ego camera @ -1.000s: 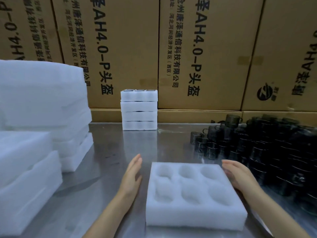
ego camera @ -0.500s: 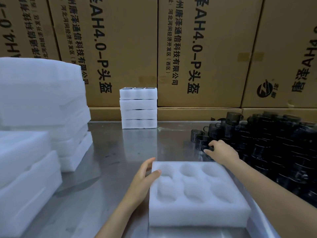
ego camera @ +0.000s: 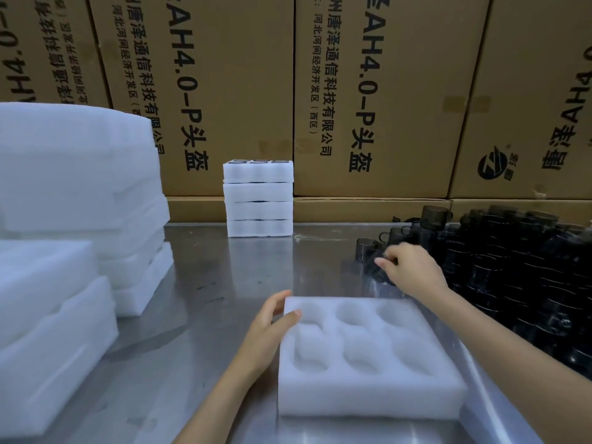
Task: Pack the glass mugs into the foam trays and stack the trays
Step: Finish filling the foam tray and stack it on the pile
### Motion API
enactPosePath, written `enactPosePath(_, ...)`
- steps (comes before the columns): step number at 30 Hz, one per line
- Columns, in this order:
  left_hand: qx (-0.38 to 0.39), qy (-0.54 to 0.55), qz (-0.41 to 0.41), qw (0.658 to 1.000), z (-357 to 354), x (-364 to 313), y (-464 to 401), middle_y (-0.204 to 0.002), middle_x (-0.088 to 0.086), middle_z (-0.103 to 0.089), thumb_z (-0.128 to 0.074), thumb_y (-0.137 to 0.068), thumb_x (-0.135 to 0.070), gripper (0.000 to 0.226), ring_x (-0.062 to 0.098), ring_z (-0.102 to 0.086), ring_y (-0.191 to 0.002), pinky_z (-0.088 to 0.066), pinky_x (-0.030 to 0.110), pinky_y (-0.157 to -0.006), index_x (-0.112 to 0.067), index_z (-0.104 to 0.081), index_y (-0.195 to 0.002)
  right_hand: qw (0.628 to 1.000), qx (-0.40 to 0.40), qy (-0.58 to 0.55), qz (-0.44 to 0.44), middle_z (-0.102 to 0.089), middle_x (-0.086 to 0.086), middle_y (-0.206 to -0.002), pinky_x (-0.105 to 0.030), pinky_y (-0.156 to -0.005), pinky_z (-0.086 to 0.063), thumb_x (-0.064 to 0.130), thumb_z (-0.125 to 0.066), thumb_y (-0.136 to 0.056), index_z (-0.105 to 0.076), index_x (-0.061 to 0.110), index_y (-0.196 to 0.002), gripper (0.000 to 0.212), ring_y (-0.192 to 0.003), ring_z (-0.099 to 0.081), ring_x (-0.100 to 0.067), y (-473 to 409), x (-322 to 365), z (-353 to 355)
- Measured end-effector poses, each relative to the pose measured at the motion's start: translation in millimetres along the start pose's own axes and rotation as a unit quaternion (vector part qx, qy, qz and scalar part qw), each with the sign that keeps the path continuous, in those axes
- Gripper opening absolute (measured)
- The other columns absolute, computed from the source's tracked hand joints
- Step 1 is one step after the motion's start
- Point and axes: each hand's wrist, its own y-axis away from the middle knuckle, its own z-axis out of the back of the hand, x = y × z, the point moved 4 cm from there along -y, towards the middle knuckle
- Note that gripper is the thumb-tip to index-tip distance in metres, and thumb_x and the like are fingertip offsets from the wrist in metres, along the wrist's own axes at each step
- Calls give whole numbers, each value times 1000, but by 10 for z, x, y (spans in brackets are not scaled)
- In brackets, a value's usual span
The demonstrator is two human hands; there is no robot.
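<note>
A white six-pocket foam tray [ego camera: 368, 357] lies flat on the steel table [ego camera: 205, 283], all pockets vacant. The left hand [ego camera: 269, 331] holds the tray's left edge, thumb on top. Beyond the tray's far right corner, the right hand [ego camera: 413, 270] curls its fingers round a dark smoked-glass mug [ego camera: 378, 267] at the near edge of the mug pile [ego camera: 519, 277]. Behind the tray stands a stack of four packed trays [ego camera: 259, 198].

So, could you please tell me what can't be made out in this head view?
- Right hand: its fingertips are motion-blurred among the dark glass mugs, so a grip is unclear.
- Mug count: the pile runs off the right edge.
- Stacked foam trays at the back: contents mostly hidden by foam.
- Left hand: its fingers are behind the empty foam tray.
</note>
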Motion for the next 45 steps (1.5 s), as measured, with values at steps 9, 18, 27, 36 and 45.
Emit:
enactPosePath(9,-9,-93,-92,991,-61,-223,86,-137,-9,-51,-46,-98,-22,37,2,-44,-128,-34,25,-109,-23,-49,-135,951,54,-205,226,-49,8,-136,-30,-91,-42,35,-64,-87,-52,25,-67,25,-123,-48,-7,831,1017,90)
enactPosePath(18,11,-147,-97,984,-100,-211,150,-132,-7,-46,-34,-99,-3,37,1,-38,-127,-28,4,-98,-15,-48,-131,976,73,-155,133,-56,7,-108,-27,-80,-32,51,-60,-83,-50,36,-64,27,-108,-47,-18,759,1183,-101)
enactPosePath(27,9,-140,-85,987,-92,-176,137,-131,-14,-41,-32,-103,-18,34,-12,-38,-119,-28,-4,-91,-24,-40,-135,977,131,-137,100,-58,9,-117,-34,-81,-44,54,-70,-74,-43,25,-116,58,-111,-51,-18,658,1237,-174)
enactPosePath(36,12,-143,-102,984,-100,-225,173,-119,-10,-46,-33,-103,-14,23,-5,-44,-112,-32,1,-88,-25,-49,-116,969,164,-138,124,-56,10,-127,-34,-88,-43,51,-72,-75,-43,26,-125,62,-120,-46,-15,625,1239,-211)
enactPosePath(45,23,-150,-96,984,-98,-221,186,-125,-20,-43,-34,-103,-22,29,-21,-37,-114,-29,-4,-87,-35,-44,-127,963,189,-139,134,-52,10,-133,-31,-91,-43,52,-72,-75,-40,26,-134,72,-123,-46,-14,614,1211,-266)
